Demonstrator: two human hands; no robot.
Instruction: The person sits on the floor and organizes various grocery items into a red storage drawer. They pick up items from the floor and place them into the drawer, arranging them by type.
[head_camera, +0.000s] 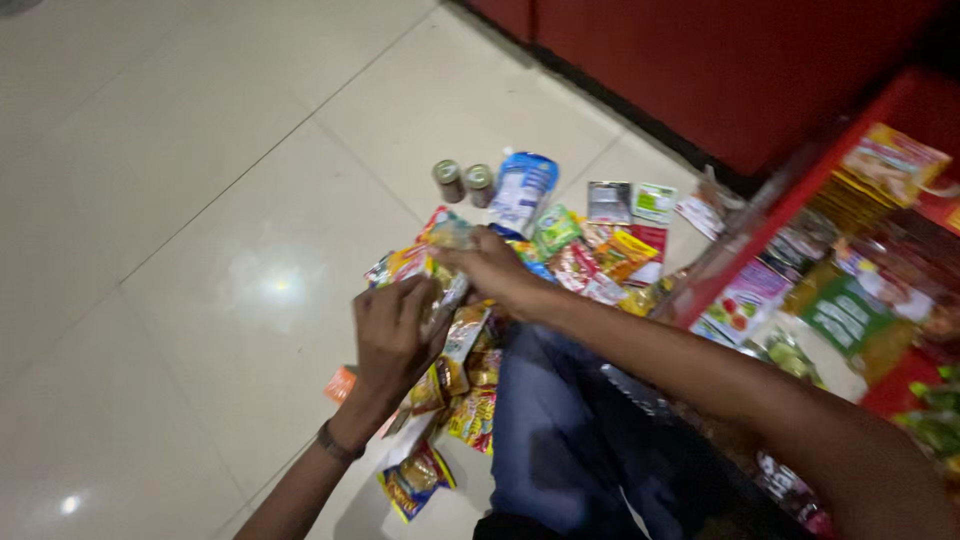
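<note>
Both hands were over the pile on the floor (200, 200). The left hand (392, 335) was closed on a strip of sachets (460, 335) hanging toward the knee, and the right hand (492, 268), a bit farther out, pinched a small packet (450, 235) at the strip's top end.

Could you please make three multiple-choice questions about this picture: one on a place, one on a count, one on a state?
1. Where does the heap of sachets lie?
A. on the tiled floor
B. on a table
C. in a basket

2. How many small tins stand beside the blue and white pouch?
A. one
B. two
C. four

3. What is the left hand doing?
A. resting flat on the floor
B. holding sachets in its grip
C. hanging empty

Answers: 1 A, the packets spread over pale tiles. 2 B, two round tops show side by side. 3 B, its fingers close on shiny packets, near the right hand.
</note>
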